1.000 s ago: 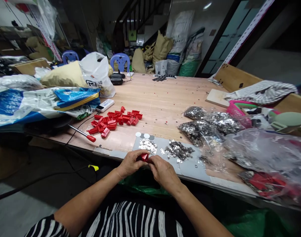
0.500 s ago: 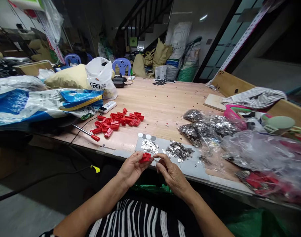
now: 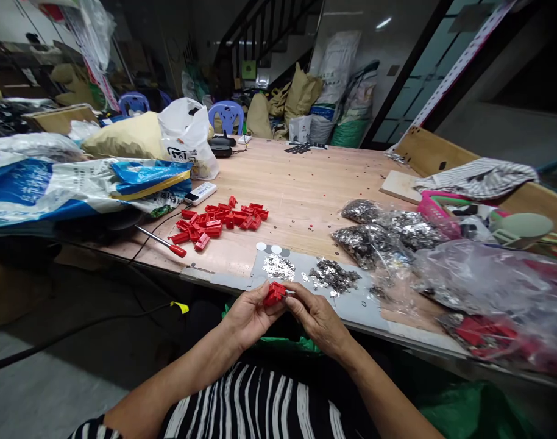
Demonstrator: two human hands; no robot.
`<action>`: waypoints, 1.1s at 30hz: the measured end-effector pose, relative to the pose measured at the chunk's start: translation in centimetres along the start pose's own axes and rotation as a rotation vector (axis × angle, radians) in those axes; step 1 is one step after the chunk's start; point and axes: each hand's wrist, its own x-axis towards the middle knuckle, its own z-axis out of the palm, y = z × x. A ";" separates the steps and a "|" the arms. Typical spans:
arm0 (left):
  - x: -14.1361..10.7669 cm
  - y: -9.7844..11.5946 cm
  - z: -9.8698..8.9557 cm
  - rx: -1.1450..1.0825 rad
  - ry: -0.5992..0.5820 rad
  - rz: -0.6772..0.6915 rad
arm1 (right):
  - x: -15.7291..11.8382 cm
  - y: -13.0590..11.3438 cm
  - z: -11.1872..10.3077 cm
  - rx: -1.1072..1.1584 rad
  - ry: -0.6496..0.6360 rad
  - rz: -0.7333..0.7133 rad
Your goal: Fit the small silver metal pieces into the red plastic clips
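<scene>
My left hand [image 3: 255,314] is closed round a small red plastic part [image 3: 275,294], held up at the table's front edge. Thumb and index finger of my right hand [image 3: 311,314] pinch together against the part's right side. A sliver of a small metal piece shows at those fingertips; most of it is hidden. Just beyond the hands, a pile of shiny flat metal pieces [image 3: 278,267] and a darker metal pile [image 3: 334,275] lie on a grey mat [image 3: 374,316]. More red plastic parts [image 3: 214,224] form a loose heap to the left.
A red-handled tool [image 3: 162,241] juts over the front edge at left. Clear bags of metal pieces [image 3: 374,241] and a large plastic bag [image 3: 479,274] fill the right side. Packed sacks [image 3: 86,183] and a white device [image 3: 200,194] stand at left.
My right hand has come leftward to meet the red part, bringing the small metal piece against it. My left hand has tilted the part a little. The view has shifted slightly.
</scene>
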 end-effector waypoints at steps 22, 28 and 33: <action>-0.7 -2.1 -3.0 0.425 -0.016 0.058 | -2.0 1.9 1.3 -0.161 -0.033 0.067; 0.0 -1.2 -4.5 1.320 -0.041 0.332 | -1.9 3.6 -1.0 -0.287 0.016 0.151; -0.1 -1.1 -6.0 1.708 -0.114 0.315 | -1.3 5.6 -2.1 -0.570 0.324 0.289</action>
